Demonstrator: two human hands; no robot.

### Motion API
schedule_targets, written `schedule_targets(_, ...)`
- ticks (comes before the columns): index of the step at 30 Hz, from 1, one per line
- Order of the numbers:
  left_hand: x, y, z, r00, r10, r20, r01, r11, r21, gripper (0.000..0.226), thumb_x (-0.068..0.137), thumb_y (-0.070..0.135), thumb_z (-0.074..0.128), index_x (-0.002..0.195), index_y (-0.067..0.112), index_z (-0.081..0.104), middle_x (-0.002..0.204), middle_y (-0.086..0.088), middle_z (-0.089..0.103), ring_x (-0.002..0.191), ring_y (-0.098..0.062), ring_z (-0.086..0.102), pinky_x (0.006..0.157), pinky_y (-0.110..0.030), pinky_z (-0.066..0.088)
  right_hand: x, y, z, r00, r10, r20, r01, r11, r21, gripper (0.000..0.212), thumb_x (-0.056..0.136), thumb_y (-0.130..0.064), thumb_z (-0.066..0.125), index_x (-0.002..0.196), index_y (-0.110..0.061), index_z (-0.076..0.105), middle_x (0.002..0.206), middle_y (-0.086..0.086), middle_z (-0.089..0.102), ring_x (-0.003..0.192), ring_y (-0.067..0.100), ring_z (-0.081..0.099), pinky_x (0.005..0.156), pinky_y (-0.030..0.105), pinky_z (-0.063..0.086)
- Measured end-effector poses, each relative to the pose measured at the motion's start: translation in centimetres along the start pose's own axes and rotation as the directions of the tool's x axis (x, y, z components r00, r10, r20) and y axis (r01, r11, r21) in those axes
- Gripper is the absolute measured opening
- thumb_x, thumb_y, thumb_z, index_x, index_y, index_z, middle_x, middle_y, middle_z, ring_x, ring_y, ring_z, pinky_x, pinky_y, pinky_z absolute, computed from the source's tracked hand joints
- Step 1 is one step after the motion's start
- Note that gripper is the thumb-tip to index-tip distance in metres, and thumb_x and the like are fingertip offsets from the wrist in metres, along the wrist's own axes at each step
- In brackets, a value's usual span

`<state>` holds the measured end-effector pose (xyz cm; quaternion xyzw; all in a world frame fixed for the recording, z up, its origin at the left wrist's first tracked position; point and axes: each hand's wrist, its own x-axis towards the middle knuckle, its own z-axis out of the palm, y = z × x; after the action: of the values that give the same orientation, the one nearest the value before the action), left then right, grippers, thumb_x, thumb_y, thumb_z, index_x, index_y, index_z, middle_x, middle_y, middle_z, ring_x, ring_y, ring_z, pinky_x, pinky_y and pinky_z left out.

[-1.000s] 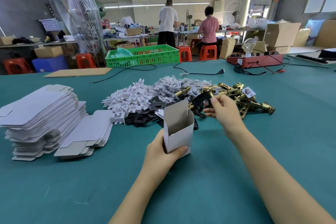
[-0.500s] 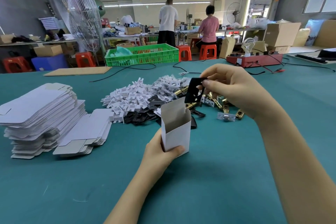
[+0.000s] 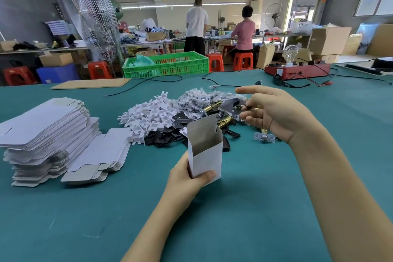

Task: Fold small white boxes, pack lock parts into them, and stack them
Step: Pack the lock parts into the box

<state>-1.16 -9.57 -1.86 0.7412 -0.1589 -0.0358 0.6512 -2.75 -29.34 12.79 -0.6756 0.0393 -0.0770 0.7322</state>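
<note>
Now, left hand [image 3: 187,178] grips upright open box [image 3: 205,151], right hand [image 3: 274,112] raised, fingers curled round lock part [image 3: 238,107].

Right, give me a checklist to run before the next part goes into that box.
1. White box upright, top open: ok.
2. Left hand grips the box low down: ok.
3. Right hand pinches a part: ok; which part, cannot tell.
4. Part over the box mouth: not ok, it is above the parts pile.
5. Box empty inside: cannot tell.
6. Flat box blanks stacked at left for later: ok.
</note>
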Motion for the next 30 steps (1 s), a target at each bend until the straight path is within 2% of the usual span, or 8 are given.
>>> schedule_targets(6, 0.1, -0.1, -0.1, 1.000, -0.004, 0.001, 0.004, 1.000, 0.004, 0.049, 0.067, 0.025, 0.074, 0.113, 0.035, 0.062, 0.103, 0.016, 0.071, 0.098, -0.005, 0.066, 0.075, -0.016, 0.051, 0.3, 0.2, -1.3, 0.997, 0.054, 0.062, -0.069, 0.963, 0.261, 0.011, 0.084, 0.002, 0.060, 0.092, 0.004, 0.066, 0.071, 0.012, 0.067, 0.060, 0.015, 0.069, 0.050, 0.016, 0.053)
schedule_targets(12, 0.0, -0.1, 0.0, 1.000, 0.000, 0.002, 0.000, 1.000, -0.009, 0.047, 0.067, 0.024, 0.074, 0.112, 0.031, 0.063, 0.101, 0.016, 0.072, 0.096, -0.004, 0.066, 0.071, -0.013, 0.049, 0.2, 0.2, -1.5, 0.992, -0.028, 0.122, 0.006, 0.984, 0.178, 0.026, 0.066, 0.000, 0.071, 0.091, 0.005, 0.068, 0.076, 0.015, 0.073, 0.070, 0.018, 0.072, 0.058, 0.017, 0.056)
schedule_targets(16, 0.1, -0.1, -0.1, 1.000, -0.003, 0.004, 0.003, 1.000, -0.001, 0.047, 0.067, 0.025, 0.074, 0.112, 0.033, 0.062, 0.102, 0.016, 0.072, 0.098, -0.005, 0.066, 0.075, -0.016, 0.050, 0.3, 0.5, -1.1, 0.985, -0.172, -0.009, 0.168, 0.972, -0.164, 0.005, 0.083, -0.009, 0.071, 0.085, -0.006, 0.067, 0.061, 0.005, 0.068, 0.051, 0.006, 0.063, 0.047, 0.013, 0.048)
schedule_targets(19, 0.1, -0.2, -0.1, 1.000, -0.006, 0.008, 0.006, 1.000, 0.016, 0.047, 0.069, 0.026, 0.074, 0.113, 0.035, 0.061, 0.104, 0.016, 0.071, 0.099, -0.006, 0.066, 0.078, -0.019, 0.051, 0.6, 0.9, -1.3, 0.937, -0.331, -0.111, 0.262, 0.877, -0.402, 0.008, 0.090, -0.023, 0.067, 0.082, -0.019, 0.066, 0.054, -0.003, 0.048, 0.046, 0.008, 0.041, 0.046, 0.017, 0.035)
schedule_targets(21, 0.1, -0.2, -0.2, 1.000, -0.005, 0.007, 0.005, 1.000, 0.022, 0.046, 0.069, 0.027, 0.074, 0.112, 0.037, 0.061, 0.104, 0.017, 0.071, 0.099, -0.005, 0.066, 0.080, -0.021, 0.052, 0.7, 0.9, -1.4, 0.948, -0.272, -0.166, 0.228, 0.942, -0.247, 0.013, 0.093, -0.030, 0.062, 0.081, -0.023, 0.062, 0.056, -0.004, 0.048, 0.049, 0.010, 0.041, 0.046, 0.020, 0.035)
schedule_targets(23, 0.1, -0.3, -0.2, 1.000, -0.005, 0.002, 0.005, 1.000, 0.025, 0.046, 0.068, 0.028, 0.074, 0.111, 0.038, 0.061, 0.103, 0.018, 0.071, 0.099, -0.005, 0.066, 0.083, -0.024, 0.053, 0.6, 0.5, -1.6, 0.982, -0.088, -0.167, 0.108, 0.988, 0.112, 0.021, 0.098, -0.034, 0.052, 0.079, -0.024, 0.056, 0.069, 0.000, 0.067, 0.054, 0.014, 0.060, 0.042, 0.020, 0.044)
schedule_targets(26, 0.2, -0.3, -0.1, 1.000, -0.006, -0.006, 0.006, 1.000, 0.020, 0.046, 0.067, 0.029, 0.074, 0.111, 0.038, 0.061, 0.104, 0.019, 0.071, 0.099, -0.004, 0.066, 0.081, -0.022, 0.052, 0.5, 0.2, -2.2, 0.991, 0.095, -0.099, -0.041, 0.895, 0.445, 0.022, 0.102, -0.034, 0.040, 0.086, -0.021, 0.046, 0.082, 0.017, 0.072, 0.057, 0.019, 0.068, 0.037, 0.017, 0.046)
schedule_targets(30, 0.2, -0.3, -0.2, 1.000, -0.003, -0.003, 0.003, 1.000, 0.020, 0.047, 0.069, 0.029, 0.074, 0.112, 0.038, 0.061, 0.104, 0.019, 0.071, 0.100, -0.004, 0.066, 0.080, -0.020, 0.051, 0.7, 0.7, -2.4, 0.987, 0.113, -0.118, -0.049, 0.895, 0.443, 0.019, 0.100, -0.027, 0.046, 0.089, -0.013, 0.043, 0.084, 0.021, 0.068, 0.051, 0.016, 0.066, 0.037, 0.015, 0.046)
